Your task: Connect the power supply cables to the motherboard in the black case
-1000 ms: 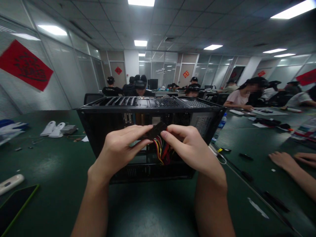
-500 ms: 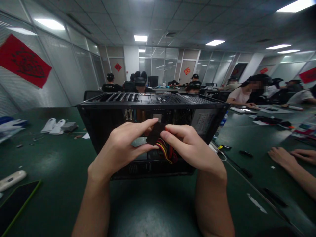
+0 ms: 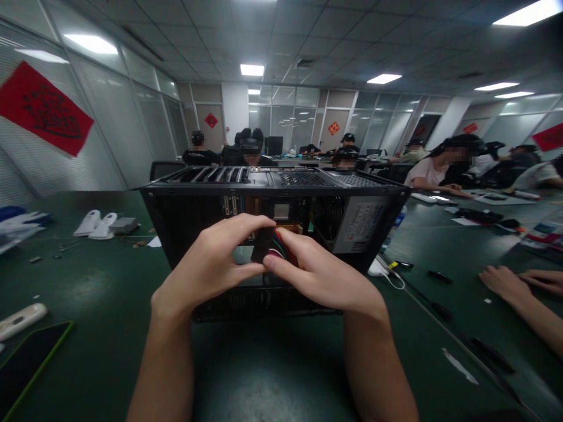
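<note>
Both hands meet in front of an open black computer case on the table. Between them is a black power connector with coloured wires running from its right side. My left hand pinches the connector's left side between thumb and fingers. My right hand grips the wired side, its thumb on the connector and its fingers partly hidden behind. Inside the case, a power supply with a label sits at the right, beside a round fan. Slots show at the upper left.
Left on the green table are a phone, a white handheld device, white slipper-like items and a small grey box. Cables lie at right, near another person's hands. Several people sit further back.
Both hands have shifted slightly left and down with the connector. The connector has turned, so its wires now show between my hands instead of hanging below.
</note>
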